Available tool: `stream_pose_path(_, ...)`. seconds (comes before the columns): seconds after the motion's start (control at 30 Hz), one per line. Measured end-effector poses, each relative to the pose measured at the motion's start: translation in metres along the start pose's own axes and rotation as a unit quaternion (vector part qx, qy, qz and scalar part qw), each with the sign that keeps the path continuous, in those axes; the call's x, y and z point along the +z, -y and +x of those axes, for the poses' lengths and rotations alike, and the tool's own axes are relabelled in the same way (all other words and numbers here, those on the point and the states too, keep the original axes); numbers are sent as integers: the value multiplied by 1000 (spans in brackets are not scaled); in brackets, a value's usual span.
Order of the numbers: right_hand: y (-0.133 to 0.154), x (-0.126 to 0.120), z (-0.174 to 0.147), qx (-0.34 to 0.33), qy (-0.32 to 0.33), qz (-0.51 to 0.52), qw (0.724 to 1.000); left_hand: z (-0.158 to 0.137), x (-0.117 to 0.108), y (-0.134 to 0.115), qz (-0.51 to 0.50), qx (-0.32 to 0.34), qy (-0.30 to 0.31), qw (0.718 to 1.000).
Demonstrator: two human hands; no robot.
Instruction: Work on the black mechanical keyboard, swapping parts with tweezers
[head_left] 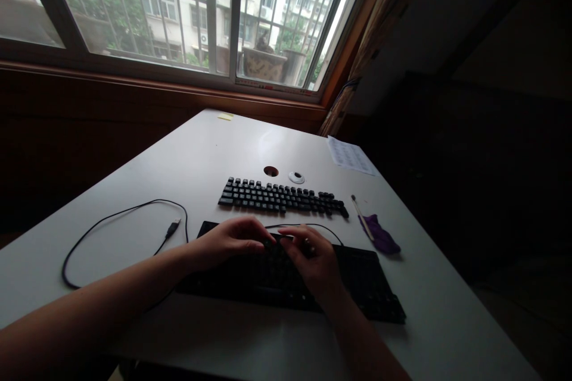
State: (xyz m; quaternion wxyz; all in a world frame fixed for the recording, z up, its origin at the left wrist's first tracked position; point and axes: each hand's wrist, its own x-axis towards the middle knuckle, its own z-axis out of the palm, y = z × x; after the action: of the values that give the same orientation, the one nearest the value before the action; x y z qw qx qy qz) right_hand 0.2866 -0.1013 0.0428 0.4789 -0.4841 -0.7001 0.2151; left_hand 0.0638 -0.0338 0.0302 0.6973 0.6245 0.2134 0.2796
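Note:
A black keyboard [366, 286] lies at the front of the white table, its key rows dark and partly covered by my hands. Over its upper middle, my left hand [235, 239] is curled with thumb and fingertips drawn close together. Just beside it, my right hand [315, 259] is in a pinch, thumb against the forefinger. The fingertips of both hands nearly meet; anything small between them is too dark to make out. Behind the keyboard, loose black keycaps [277, 196] stand in rows in a keyboard layout.
A black USB cable [111, 212] loops at the left, its plug [173, 228] on the table [179, 161]. At the right, a brush [363, 220] rests against a purple cloth [379, 235]. Farther back are a cable hole [270, 171], its white cover [296, 177] and a printed paper [351, 155].

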Motion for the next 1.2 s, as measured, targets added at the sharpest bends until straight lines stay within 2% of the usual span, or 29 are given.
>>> stream_pose_path(0.17,0,2,0,-50,41,-11,998,1,-2,0,35,-2,-6,999)
stream_pose_path(0.33,-2,4,0,-72,60,-13,996,2,-1,7,-36,6,12,999)
stream_pose_path(0.57,-1,6,0,-58,62,-15,996,2,-2,14,-75,10,18,997)
stream_pose_path(0.7,-2,5,1,-52,53,-24,997,2,-1,10,-56,6,4,998)
stream_pose_path(0.9,-5,5,1,-41,44,-31,998,2,1,3,25,6,-18,999)
stream_pose_path(1.0,-6,6,0,-44,39,-43,997,2,2,2,16,-2,-24,1000)
stream_pose_path(1.13,-16,-7,8,-36,40,-70,996,1,5,0,-15,1,-31,999)
stream_pose_path(1.2,-26,-20,20,-10,52,-90,995,0,6,0,-1,8,-34,999)
